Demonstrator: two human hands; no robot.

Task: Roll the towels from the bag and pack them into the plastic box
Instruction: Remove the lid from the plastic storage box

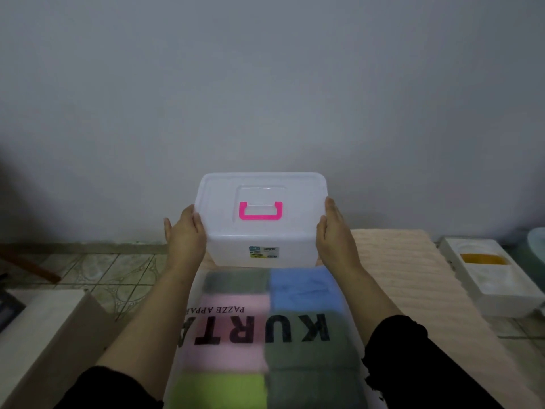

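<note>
**Lidded box held up between both my hands, over the bag of towels**

Nearest to me, below and between my forearms, lies the clear plastic bag (265, 329) printed with black letters "KURTA" and a smaller line reading "PAZZE APPAR…", both upside down from where I look. Through it I see the folded towels: a lime-green towel (218, 391) closest, a pink towel (227, 329) beyond it, dark grey-green towels (312, 355) on the right-hand side, a blue towel (306, 290) just under my right wrist, and another grey one (236, 280) beside it under my left wrist. The bag lies on a pale peach ribbed mat (413, 270) that runs out to the right of my right arm. My black sleeves (395, 346) are pushed up on both forearms.

Further out, my left hand (185, 234) presses flat against the left end of the translucent white plastic box (262, 246), fingers fairly straight along its side. My right hand (334, 234) does the same on the right end, thumb on the near face. The box hangs between my palms, above the far end of the bag; whether its base touches the mat I cannot tell. Its lid (218, 202) is on, with a bright pink handle (260, 211) lying flat in a recess on top, and a small label (264, 251) is on the near wall.

Right of my right hand is a white foam tray (498, 293) with something yellow in it. Left of my left hand is patterned tile floor (112, 273). Behind the box rises a plain grey wall (265, 84).
</note>
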